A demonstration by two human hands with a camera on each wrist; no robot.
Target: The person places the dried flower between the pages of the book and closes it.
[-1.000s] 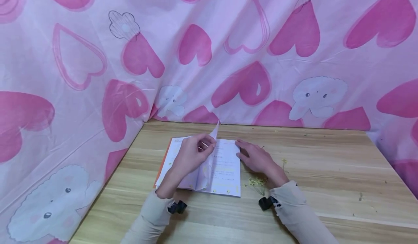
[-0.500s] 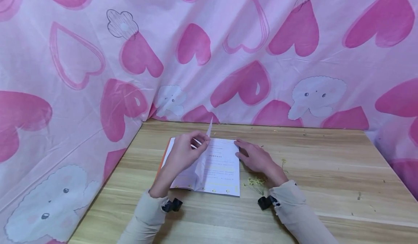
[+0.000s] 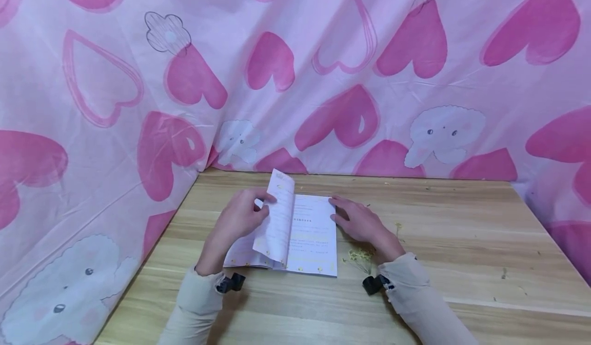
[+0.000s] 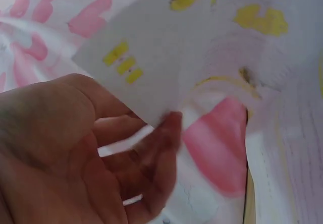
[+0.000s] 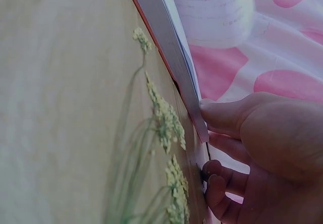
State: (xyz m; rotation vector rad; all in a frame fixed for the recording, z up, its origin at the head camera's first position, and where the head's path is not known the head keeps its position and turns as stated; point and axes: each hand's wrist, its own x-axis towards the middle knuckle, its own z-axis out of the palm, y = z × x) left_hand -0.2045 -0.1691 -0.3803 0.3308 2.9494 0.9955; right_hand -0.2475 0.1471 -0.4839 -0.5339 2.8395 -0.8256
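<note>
A book (image 3: 314, 232) with printed white pages lies spread on the wooden table. One book page (image 3: 277, 222) stands up from the spine and bends leftward. My left hand (image 3: 242, 214) pinches its outer edge between thumb and fingers. In the left wrist view, this page (image 4: 146, 47) shows yellow markings above the curled fingers (image 4: 151, 163). My right hand (image 3: 362, 222) grips the book's far right corner. In the right wrist view, its thumb (image 5: 222, 115) lies on the top of the book's edge (image 5: 174, 57), with the fingers curled below.
A small bunch of dried yellow flowers (image 3: 361, 256) lies right of the book, beside the right wrist. Tiny plant bits dot the wooden table (image 3: 461, 232). A pink heart-patterned cloth (image 3: 323, 78) hangs behind and along the left side.
My left hand has moved left, carrying the page from nearly upright over toward the left, so its printed face now shows. The right hand has stayed at the book's corner.
</note>
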